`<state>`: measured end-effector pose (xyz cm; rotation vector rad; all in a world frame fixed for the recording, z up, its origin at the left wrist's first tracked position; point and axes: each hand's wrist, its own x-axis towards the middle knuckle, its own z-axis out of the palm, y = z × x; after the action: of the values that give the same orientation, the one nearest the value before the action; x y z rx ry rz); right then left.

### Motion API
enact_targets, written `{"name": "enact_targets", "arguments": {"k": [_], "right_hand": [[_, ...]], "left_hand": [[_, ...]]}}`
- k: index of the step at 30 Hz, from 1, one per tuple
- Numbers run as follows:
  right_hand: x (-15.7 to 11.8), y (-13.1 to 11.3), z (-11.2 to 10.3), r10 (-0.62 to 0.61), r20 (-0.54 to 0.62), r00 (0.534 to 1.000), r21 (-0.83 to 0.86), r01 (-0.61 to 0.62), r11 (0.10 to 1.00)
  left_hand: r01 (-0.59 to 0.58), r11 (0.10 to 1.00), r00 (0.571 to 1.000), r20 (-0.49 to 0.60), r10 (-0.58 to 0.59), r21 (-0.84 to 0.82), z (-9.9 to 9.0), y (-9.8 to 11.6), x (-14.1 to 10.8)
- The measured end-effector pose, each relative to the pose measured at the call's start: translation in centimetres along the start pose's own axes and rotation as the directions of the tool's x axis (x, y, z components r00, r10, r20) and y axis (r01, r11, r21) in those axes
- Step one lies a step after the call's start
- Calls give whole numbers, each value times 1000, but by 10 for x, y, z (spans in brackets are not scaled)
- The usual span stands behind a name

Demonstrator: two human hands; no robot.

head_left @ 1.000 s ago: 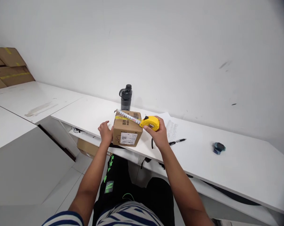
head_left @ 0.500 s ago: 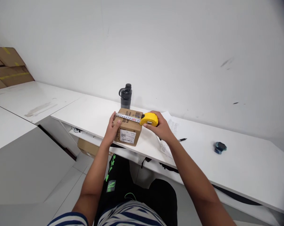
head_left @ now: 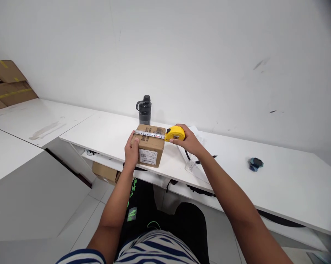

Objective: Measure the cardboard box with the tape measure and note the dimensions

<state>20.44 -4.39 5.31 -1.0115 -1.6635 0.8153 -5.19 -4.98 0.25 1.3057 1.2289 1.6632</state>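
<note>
A small cardboard box (head_left: 152,145) with dark print and a white shipping label (head_left: 148,157) on its near side stands on the white table. My right hand (head_left: 190,141) is closed round a yellow tape measure (head_left: 180,132), held at the box's right edge. Its white blade (head_left: 147,134) runs straight across the top, numbers facing up. My left hand (head_left: 131,152) grips the left end of the box, thumb on the near side and fingertips at the blade's end. The hook of the blade is hidden by those fingers.
Behind the box stands a dark bottle (head_left: 145,110). Paper sheets (head_left: 197,169) and a black pen (head_left: 206,159) lie under and beside my right forearm. Farther right is a small dark blue item (head_left: 255,164). Larger cartons (head_left: 13,93) are stacked at far left.
The tape measure has risen slightly and the blade now lies flatter along the box's top. My view has shifted a little. Both hands keep their holds.
</note>
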Motion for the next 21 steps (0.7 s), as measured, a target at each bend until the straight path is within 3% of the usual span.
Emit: {"name": "enact_targets", "arguments": {"k": [15, 19, 21], "right_hand": [[-2, 5, 2, 11, -22, 1000, 47, -10, 999], [-8, -5, 12, -43, -139, 989, 48, 50, 998], [-17, -13, 17, -85, -246, 965, 40, 98, 994]], "left_hand": [[-26, 1000, 1000, -10, 26, 6, 3, -8, 2], [16, 998, 1000, -12, -15, 58, 4, 2, 4], [-27, 978, 994, -100, 49, 205, 4, 15, 2]]}}
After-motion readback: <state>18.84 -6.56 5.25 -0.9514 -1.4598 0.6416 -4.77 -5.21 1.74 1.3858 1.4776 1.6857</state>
